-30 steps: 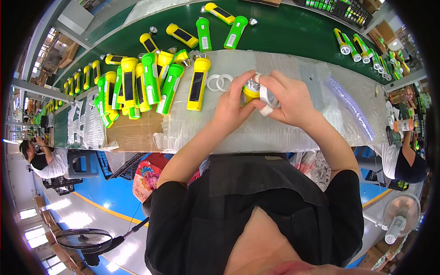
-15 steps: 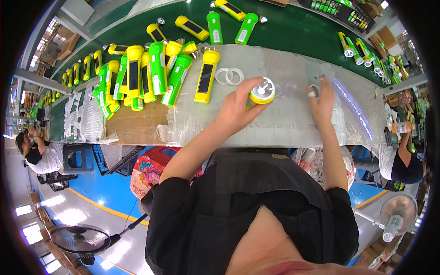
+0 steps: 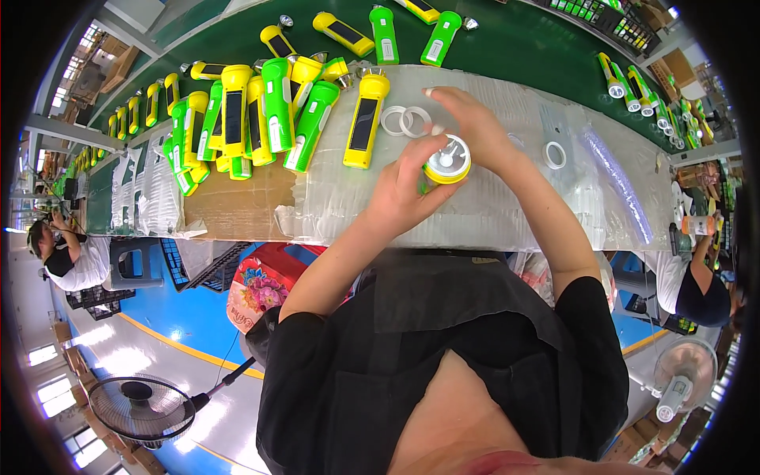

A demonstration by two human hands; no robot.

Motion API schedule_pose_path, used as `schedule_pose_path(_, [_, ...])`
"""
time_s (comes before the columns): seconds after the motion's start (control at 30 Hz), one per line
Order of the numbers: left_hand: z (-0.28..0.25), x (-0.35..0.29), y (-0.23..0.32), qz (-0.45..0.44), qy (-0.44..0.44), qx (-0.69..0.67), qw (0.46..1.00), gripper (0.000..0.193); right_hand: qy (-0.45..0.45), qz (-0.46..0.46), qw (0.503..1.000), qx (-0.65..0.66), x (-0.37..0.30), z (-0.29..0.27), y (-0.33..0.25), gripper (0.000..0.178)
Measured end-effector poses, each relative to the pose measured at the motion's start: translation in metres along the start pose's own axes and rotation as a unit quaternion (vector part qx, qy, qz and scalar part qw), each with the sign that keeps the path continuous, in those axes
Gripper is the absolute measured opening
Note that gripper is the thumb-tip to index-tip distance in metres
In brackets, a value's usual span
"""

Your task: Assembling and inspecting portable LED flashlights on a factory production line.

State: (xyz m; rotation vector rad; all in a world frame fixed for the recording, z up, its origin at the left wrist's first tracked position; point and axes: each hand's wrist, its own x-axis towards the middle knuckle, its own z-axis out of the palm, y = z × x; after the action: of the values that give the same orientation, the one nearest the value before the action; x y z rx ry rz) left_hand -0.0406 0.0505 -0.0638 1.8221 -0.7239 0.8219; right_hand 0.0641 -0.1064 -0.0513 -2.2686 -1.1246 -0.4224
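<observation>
My left hand is wrapped around a yellow flashlight, its round head with the shiny reflector facing up. Reaching across above it, my right hand has thumb and fingers apart, with nothing visible between them. Its fingertips are close to two overlapping white rings on the plastic-covered bench. Another white ring lies to the right of my right forearm. A yellow flashlight with a dark panel lies left of the two rings.
A pile of yellow and green flashlights covers the left of the bench; several more lie along the far green surface. A clear bubbly strip lies at right. Other people sit at both sides. A fan stands at lower left.
My right hand has moved left from the white ring at the right, which now lies uncovered, to above the flashlight. My left hand keeps its hold on the flashlight.
</observation>
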Motion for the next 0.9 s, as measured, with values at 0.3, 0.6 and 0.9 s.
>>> schedule_pose_path(0.3, [-0.004,0.002,-0.004,-0.016,-0.006,0.012,1.000,0.068,0.037,0.016,0.912,0.407,-0.032,-0.021,-0.047,0.066])
schedule_pose_path(0.6, [0.000,-0.007,-0.010,-0.013,-0.001,-0.018,1.000,0.069,0.101,-0.021,0.944,0.314,-0.037,-0.004,-0.059,0.060])
schedule_pose_path(0.9, [-0.041,0.016,-0.014,-0.026,-0.030,-0.033,0.999,0.072,0.120,0.037,0.935,0.331,-0.044,0.004,-0.060,0.057])
